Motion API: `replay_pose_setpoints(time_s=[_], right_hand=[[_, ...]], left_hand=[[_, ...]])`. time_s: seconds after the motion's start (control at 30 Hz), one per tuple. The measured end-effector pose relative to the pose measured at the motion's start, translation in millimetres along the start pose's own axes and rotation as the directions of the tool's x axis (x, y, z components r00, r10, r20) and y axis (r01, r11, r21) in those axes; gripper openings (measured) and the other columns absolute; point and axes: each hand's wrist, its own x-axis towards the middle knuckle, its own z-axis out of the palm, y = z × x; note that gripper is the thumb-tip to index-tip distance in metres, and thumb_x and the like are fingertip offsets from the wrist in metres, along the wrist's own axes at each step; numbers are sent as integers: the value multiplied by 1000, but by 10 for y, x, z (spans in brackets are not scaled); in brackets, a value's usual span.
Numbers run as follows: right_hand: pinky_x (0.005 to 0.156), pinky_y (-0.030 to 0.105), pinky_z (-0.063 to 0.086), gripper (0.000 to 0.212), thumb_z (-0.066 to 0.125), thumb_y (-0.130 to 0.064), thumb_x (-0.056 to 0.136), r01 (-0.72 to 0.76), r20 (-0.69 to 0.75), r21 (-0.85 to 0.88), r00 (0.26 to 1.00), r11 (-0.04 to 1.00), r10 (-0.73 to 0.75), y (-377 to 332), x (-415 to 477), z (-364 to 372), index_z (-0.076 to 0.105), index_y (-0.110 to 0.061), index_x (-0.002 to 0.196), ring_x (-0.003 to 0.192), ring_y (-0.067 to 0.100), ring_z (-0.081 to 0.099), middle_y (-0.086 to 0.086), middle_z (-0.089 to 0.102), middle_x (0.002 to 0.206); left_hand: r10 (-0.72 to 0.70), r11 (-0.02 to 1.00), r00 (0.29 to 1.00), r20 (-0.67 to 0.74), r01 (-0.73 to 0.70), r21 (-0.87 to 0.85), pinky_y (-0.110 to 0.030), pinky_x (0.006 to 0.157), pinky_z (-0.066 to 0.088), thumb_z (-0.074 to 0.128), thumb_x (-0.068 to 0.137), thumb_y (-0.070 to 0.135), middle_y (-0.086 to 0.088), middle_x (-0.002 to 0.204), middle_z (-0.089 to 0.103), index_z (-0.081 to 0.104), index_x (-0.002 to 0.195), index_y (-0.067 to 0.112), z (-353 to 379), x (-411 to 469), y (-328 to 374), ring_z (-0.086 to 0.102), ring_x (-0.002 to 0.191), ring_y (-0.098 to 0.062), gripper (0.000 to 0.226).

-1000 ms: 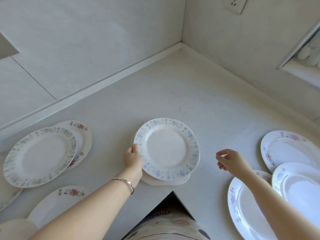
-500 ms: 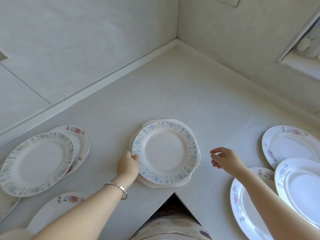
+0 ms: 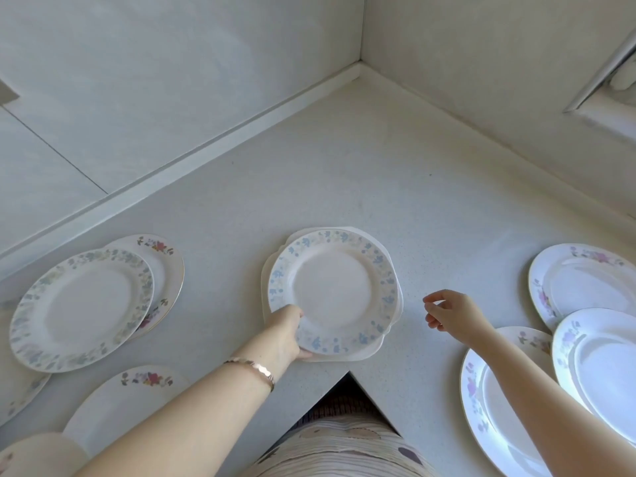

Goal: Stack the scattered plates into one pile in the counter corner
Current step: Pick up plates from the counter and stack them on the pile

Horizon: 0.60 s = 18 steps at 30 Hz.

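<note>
Left hand [image 3: 284, 333] grips blue-rimmed plate [image 3: 334, 290], grip now slid round to near-left rim; plate still atop scalloped plate [image 3: 361, 354]. Right hand [image 3: 454, 313] unchanged: loosely curled, empty, over worktop [image 3: 344, 173].

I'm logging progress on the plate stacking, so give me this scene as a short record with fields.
pile: blue-flowered plate on a scalloped white plate, on the counter, short of its corner
left hand: grips the blue-flowered plate's near-left rim
right hand: loosely curled, holding nothing
loose, left: green-rimmed plate overlapping a red-flowered plate
loose, right: three pink-flowered plates, overlapping
</note>
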Motion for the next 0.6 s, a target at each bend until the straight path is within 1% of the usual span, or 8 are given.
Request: replay_pose_setpoints(time_s=[0.1, 0.2, 0.27, 0.33, 0.43, 0.5, 0.53, 0.6], right_hand=[[61, 23, 48, 8, 51, -8, 92, 14, 7, -3, 1000, 1000, -14, -25, -10, 14, 57, -10, 96, 60, 13, 59, 1, 63, 65], [65, 27, 50, 9, 51, -9, 92, 16, 11, -5, 1000, 1000, -16, -40, -8, 15, 58, -9, 97, 60, 14, 58, 1, 63, 65], [70, 32, 52, 12, 51, -10, 92, 12, 15, -25, 1000, 1000, -12, -50, 1, 10, 60, -8, 100, 60, 15, 59, 0, 63, 65], [71, 33, 51, 17, 51, -11, 92, 23, 5, -60, 1000, 998, -23, -86, 4, 11, 61, -6, 105, 61, 15, 59, 0, 63, 66], [60, 28, 48, 22, 49, -16, 92, 95, -24, -173, 995, 980, -100, -272, -34, 57, 61, -9, 109, 70, 23, 62, 3, 65, 74], [59, 28, 45, 23, 49, -18, 92, 170, -6, -260, 984, 951, -178, -487, -59, 150, 61, -13, 110, 73, 25, 60, 4, 64, 81], [62, 28, 46, 23, 49, -19, 92, 209, 18, -299, 977, 931, -213, -617, -70, 223, 61, -14, 111, 75, 23, 58, 2, 62, 83], [71, 29, 50, 24, 49, -23, 92, 283, 84, -365, 959, 887, -272, -894, -95, 420, 61, -18, 112, 79, 18, 55, -4, 59, 85]], left_hand=[[-49, 999, 998, -35, 49, 6, -59, 109, 24, 37, 94, 6, -15, 152, 26, 27, 143, 8, 62, -44, 113, 27, 139, -36, 50], [-44, 999, 997, -57, 44, 4, -59, 112, 22, 38, 94, 6, -13, 156, 17, 22, 146, 8, 107, -28, 125, 20, 142, -36, 54], [-31, 999, 997, -69, 32, 13, -58, 110, 26, 39, 92, 5, -13, 153, 24, 30, 141, 10, 107, 5, 91, 26, 140, -36, 50], [-25, 1000, 998, -53, 26, 16, -56, 106, 32, 40, 91, 5, -15, 145, 38, 43, 125, 10, 68, 7, 56, 38, 132, -36, 35], [-26, 998, 1000, 2, 26, 59, -53, 100, 39, 42, 91, 8, -14, 122, 51, 47, 100, 7, -58, 23, 52, 48, 121, -32, 10], [78, 984, 997, -6, -76, 163, -46, 94, 42, 45, 90, 10, -11, 102, 53, 49, 96, 9, -235, 52, 52, 51, 106, -28, 7], [211, 945, 977, -15, -200, 260, -40, 88, 44, 47, 90, 11, -11, 99, 56, 52, 95, 11, -364, 79, 47, 53, 99, -26, 7], [512, 732, 858, 36, -457, 505, -28, 82, 42, 49, 89, 10, -11, 105, 63, 60, 103, 11, -706, 136, 29, 58, 96, -22, 18]])
